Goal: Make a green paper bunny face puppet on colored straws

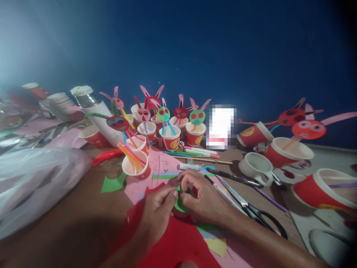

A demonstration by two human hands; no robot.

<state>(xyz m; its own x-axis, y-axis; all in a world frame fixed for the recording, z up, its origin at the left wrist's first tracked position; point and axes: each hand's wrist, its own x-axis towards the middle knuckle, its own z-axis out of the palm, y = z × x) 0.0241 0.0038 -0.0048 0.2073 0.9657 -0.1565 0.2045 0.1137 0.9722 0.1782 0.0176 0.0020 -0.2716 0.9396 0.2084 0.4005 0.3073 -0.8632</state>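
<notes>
My left hand (161, 208) and my right hand (201, 194) meet at the middle of the table, fingertips almost touching. Both are closed in a pinch. A small dark bit, too small to name, shows between their fingertips. Just below the fingers is a rounded piece of green paper (182, 205); whether it is held or lies loose I cannot tell. Under my hands a red paper sheet (175, 242) lies over pink paper (134, 193). A glue stick (190, 166) lies beyond my right hand. Black-handled scissors (251, 208) rest beside my right forearm.
Red paper cups (170, 143) with paper faces on straws stand along the back. One cup (136, 163) holds loose straws. A white mug (256, 167), several pens (200, 150) and a tipped cup (255, 134) are to the right. A clear plastic bag (41, 182) fills the left.
</notes>
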